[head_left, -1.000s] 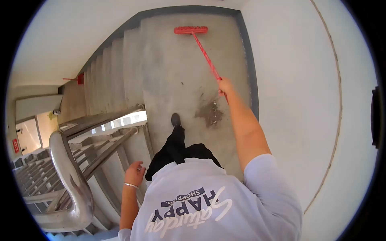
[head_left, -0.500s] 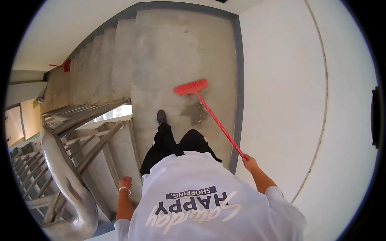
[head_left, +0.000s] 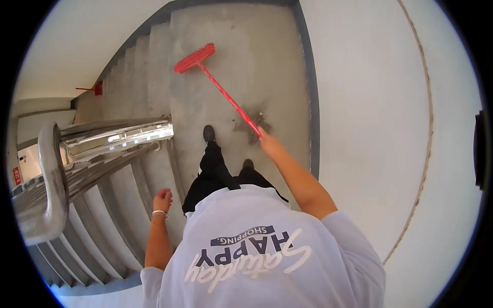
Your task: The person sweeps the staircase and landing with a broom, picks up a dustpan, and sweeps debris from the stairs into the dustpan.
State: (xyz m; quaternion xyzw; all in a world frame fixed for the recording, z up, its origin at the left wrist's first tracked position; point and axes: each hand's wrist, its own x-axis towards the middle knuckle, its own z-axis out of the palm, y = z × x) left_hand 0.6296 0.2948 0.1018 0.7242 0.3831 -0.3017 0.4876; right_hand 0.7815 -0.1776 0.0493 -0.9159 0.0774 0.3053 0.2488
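My right hand (head_left: 267, 139) is closed round the end of the red handle of a broom (head_left: 226, 95). The broom's wide red head (head_left: 194, 58) is tilted and lies over the landing floor, near the top edge of the stairs. A dark dirty patch (head_left: 251, 120) with small pale bits is on the floor beside and beneath the handle. My left hand (head_left: 162, 199) hangs at my left side, above the lower steps, with its fingers curled loosely; it holds nothing that I can see.
Steps (head_left: 136, 69) lead away at the upper left, with a red dustpan (head_left: 98, 88) farther along. A metal railing (head_left: 54, 179) stands at the left above more steps (head_left: 118, 220). A white wall (head_left: 370, 118) runs along the right. My dark shoe (head_left: 209, 134) is on the floor.
The broom head first came back toward me, then moved away and to the left. My right hand has moved forward and left again since half a second ago, still on the handle.
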